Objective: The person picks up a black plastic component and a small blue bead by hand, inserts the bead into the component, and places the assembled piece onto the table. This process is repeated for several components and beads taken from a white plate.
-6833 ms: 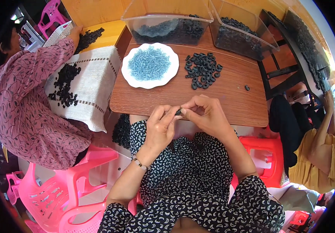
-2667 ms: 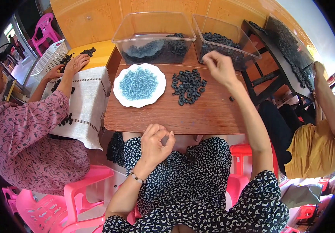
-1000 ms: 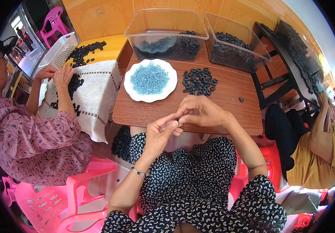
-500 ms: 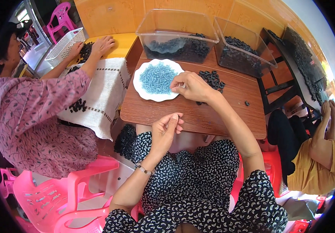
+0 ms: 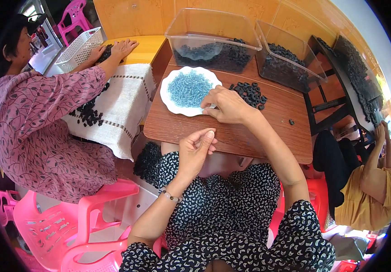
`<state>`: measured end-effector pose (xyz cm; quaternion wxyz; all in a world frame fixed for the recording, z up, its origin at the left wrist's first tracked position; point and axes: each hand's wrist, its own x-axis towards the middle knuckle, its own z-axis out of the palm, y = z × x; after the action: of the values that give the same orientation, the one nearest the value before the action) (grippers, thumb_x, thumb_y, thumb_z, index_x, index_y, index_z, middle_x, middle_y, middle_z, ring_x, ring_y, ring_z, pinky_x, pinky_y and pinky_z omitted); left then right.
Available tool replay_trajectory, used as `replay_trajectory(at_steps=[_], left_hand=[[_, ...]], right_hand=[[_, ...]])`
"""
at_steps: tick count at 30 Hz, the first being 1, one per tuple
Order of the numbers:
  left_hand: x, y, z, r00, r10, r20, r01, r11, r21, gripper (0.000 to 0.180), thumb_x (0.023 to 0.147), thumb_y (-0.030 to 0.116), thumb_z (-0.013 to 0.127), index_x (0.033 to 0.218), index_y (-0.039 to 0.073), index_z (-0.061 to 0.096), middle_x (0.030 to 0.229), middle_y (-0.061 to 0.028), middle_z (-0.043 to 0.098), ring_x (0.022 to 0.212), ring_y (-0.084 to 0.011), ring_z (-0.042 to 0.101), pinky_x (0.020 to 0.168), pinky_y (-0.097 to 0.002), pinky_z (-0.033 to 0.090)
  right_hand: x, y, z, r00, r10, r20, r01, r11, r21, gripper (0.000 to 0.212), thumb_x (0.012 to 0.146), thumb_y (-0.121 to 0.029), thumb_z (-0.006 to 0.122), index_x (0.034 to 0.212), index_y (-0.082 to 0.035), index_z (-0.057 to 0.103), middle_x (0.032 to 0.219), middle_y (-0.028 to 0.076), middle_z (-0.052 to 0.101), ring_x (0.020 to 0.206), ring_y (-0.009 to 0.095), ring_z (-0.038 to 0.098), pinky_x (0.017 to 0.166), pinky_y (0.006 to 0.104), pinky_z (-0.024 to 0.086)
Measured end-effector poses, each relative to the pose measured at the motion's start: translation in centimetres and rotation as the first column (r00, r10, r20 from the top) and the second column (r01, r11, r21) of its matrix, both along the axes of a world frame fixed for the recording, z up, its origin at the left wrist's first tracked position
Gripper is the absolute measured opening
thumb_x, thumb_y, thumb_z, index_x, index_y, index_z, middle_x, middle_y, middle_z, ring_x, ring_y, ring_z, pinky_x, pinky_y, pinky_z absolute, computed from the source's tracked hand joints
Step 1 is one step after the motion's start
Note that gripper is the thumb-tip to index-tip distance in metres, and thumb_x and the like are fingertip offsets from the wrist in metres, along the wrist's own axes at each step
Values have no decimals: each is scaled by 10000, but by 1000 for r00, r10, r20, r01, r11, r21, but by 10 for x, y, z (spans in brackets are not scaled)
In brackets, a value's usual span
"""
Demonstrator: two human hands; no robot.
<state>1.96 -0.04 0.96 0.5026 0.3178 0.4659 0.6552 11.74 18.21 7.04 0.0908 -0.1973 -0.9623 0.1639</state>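
head | step: likely bead pickup, blue beads [image 5: 188, 88] on scalloped plate [image 5: 166, 99] | right hand [image 5: 226, 106]: plate's right rim, fingers curled, closure/contents can't tell | left hand [image 5: 194, 148]: bodyward of plate, pinched, contents can't tell | next needs: fine pinch

Brightly lit, with glare at upper right and fisheye-bent, blackened edges.

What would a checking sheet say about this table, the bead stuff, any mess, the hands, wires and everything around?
Surface: brown table, wood-grained.
Work things: blue beads on a white plate; black pieces heaped beside it.
Clutter: one black piece lies apart.
Hands: right hand at the plate's rim; left hand by the table's front edge; can't tell what either holds.
Cables: nothing seen.
Surroundings: clear bins behind; co-workers left and right.
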Motion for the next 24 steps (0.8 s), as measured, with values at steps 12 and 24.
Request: replay_trajectory(at_steps=[12,24], left_hand=[[0,1,-3,1000,9,20,-9,1000,-2,332,1018,174,681,1272,-39,675,1048,-127,761,785,-98,683,691,-221,555],[-3,1,-2,997,53,51,-55,998,26,331,998,143,705,1275,-38,681,1080,-133,761,786,-93,685,684,-216,557]], right_hand=[[8,-3,-6,997,19,-72,-16,999,40,145,825,-116,786,962,-82,753,981,84,708,1044,313,625,878,433,512],[5,21,-14,877,-352,-327,40,732,-681,159,923,-139,772,1012,-9,753,878,4,731,830,69,648,738,250,513]])
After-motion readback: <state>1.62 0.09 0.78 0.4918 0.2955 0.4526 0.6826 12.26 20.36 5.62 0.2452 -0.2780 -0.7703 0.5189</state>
